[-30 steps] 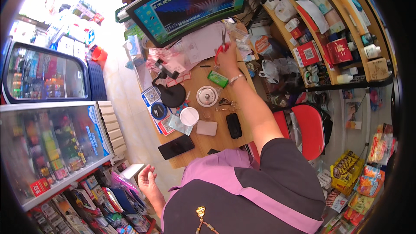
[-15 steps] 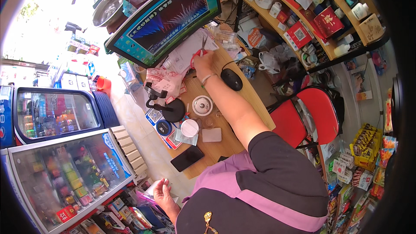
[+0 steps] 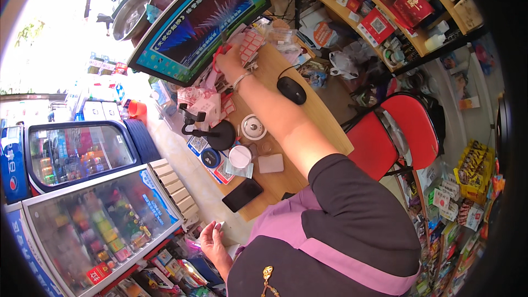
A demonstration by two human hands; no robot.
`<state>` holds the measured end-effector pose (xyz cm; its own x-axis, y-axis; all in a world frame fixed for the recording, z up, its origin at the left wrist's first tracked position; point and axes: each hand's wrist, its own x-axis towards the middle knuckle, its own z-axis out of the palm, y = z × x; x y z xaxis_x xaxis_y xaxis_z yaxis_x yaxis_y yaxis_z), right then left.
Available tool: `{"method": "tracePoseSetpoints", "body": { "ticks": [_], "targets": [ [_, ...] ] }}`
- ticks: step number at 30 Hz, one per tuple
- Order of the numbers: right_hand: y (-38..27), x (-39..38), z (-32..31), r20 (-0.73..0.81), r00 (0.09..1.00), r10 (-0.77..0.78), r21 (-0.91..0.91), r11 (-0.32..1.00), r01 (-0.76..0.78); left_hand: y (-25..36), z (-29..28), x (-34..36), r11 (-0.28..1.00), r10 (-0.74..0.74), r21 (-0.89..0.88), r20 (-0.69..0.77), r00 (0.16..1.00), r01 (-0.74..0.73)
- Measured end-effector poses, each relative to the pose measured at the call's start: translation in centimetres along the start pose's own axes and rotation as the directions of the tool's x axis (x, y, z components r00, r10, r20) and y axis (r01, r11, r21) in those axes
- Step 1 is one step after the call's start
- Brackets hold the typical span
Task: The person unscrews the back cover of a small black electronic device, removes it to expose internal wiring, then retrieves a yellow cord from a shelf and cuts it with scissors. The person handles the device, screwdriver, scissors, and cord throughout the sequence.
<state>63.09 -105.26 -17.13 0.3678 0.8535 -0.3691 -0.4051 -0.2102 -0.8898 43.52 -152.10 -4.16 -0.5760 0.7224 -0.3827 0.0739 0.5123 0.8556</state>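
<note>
My right hand reaches across the desk to just below the monitor. It is closed on a pair of scissors with red handles; the blades point up in front of the screen's lower edge. Beside that hand lies a red-and-white checked sheet, and nearer to me is a crumpled pink-and-white bag. Low on the left, my left hand hangs off the desk's edge. Its thumb and fingers are pinched on something small and pale that I cannot make out.
On the desk are a black phone stand, a lidded cup, a round white tub, a smartphone and a black mouse. Red chairs stand right, a glass-topped freezer left, laden shelves far right.
My right hand has moved left with the scissors, from the papers toward the monitor. The checked sheet has come into view beside it. The left hand stays low, still pinched.
</note>
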Motion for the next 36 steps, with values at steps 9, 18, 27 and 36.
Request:
{"method": "tracePoseSetpoints", "body": {
  "ticks": [9, 18, 27, 36],
  "targets": [
    [-2.3, 4.6, -4.8, 0.389, 0.91, 0.144, -0.122, 0.987, -0.103, 0.1, 0.3, -0.4, 0.999, -0.02, -0.03, 0.039, 0.999, 0.021],
    [0.2, 2.5, -8.0, 0.51, 0.758, -0.406, -0.378, 0.686, 0.622, -0.3, -0.3, -0.9, 0.999, -0.033, -0.019, 0.022, 0.999, 0.034],
    [4.9, 1.0, -9.1, 0.718, 0.625, -0.306, -0.515, 0.37, 0.773, -1.2, -0.7, -0.8, 0.997, -0.072, -0.001, -0.002, 0.997, 0.072],
    [5.9, 1.1, -9.4, 0.766, 0.564, -0.31, -0.54, 0.167, 0.825, -1.6, -0.7, -0.6, 0.994, -0.106, 0.005, 0.011, 0.994, 0.106]
  ]
}}
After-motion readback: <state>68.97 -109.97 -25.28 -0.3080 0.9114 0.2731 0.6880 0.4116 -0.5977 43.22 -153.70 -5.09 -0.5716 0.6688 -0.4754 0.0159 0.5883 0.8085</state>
